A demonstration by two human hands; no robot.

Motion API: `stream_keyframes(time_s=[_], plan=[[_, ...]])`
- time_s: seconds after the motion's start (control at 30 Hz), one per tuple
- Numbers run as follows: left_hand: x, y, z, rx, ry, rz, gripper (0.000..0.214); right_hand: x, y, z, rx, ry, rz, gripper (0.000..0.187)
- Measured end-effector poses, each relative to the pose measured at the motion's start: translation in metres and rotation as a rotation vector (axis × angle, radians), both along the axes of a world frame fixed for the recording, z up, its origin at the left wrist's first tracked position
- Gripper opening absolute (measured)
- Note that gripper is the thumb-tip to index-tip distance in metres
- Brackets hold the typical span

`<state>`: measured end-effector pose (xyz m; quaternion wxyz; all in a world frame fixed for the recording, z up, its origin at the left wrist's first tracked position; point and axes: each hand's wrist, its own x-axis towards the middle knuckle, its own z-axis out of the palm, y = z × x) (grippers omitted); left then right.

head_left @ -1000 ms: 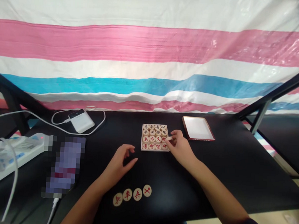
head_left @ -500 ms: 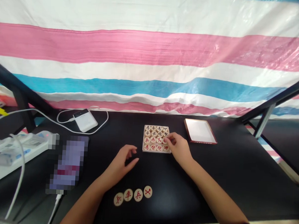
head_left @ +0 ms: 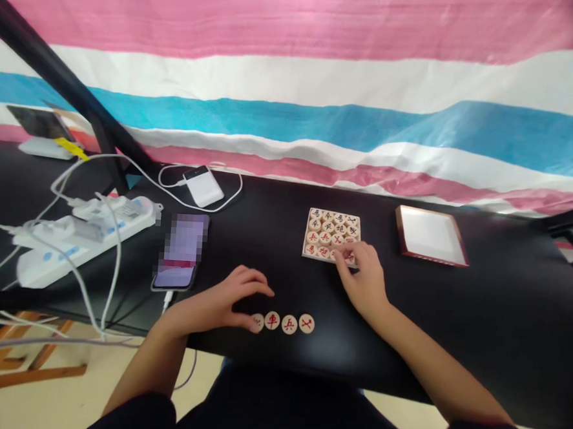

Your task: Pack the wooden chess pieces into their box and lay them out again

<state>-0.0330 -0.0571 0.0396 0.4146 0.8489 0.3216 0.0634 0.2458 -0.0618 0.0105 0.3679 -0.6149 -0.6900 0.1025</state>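
A shallow white box (head_left: 304,247) holds rows of round wooden xiangqi pieces, black characters in the far rows and red in the near rows. My right hand (head_left: 364,277) is at the box's near right corner, thumb and fingers closed around a xiangqi piece (head_left: 350,258) that they partly cover. Closer to me, several loose red-character pieces lie in a row, among them a xiangqi piece (head_left: 289,324) in the middle. My left hand (head_left: 233,297) is open above the row's left end, its thumb tip partly over the leftmost piece (head_left: 258,320); contact is unclear.
An upturned box lid (head_left: 433,236) lies right of the box. On the left are a phone (head_left: 181,253) with a cable, a white power bank (head_left: 203,187) and a power strip (head_left: 86,234) with several cords. Black frame bars and a striped sheet stand behind the table (head_left: 275,240).
The view has tilted down and swung left. My left hand has come closer to the loose row, its thumb at the leftmost piece. My right hand has shifted to the box's near right corner.
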Motion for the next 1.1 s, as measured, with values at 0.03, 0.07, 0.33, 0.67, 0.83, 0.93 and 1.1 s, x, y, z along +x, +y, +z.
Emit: stream_keyframes(time_s=[0.03,0.07,0.33,0.67,0.83,0.93,1.1], plan=[[-0.004,-0.007,-0.003,-0.012,0.018,-0.023,0.049,-0.008,-0.009,0.002,-0.052,0.017,0.088,0.012],[-0.006,-0.014,-0.007,-0.015,0.043,-0.026,0.054,-0.016,-0.018,0.004,-0.109,0.016,0.195,0.013],[0.005,-0.033,-0.044,0.162,0.071,0.099,0.028,-0.053,-0.060,-0.012,-0.266,-0.199,0.570,0.031],[0.045,0.014,-0.052,0.261,-0.043,0.171,0.024,-0.046,-0.036,-0.027,-0.097,-0.286,0.269,0.033],[0.043,0.026,-0.042,0.238,-0.103,0.251,0.032,-0.045,-0.038,-0.016,-0.032,-0.160,0.178,0.028],[0.048,0.027,-0.023,0.226,-0.139,0.335,0.031,-0.054,-0.032,-0.001,-0.085,0.022,0.192,0.022],[0.078,0.035,-0.006,0.212,-0.254,0.213,0.037,-0.059,-0.004,0.016,-0.337,0.347,0.148,0.019]])
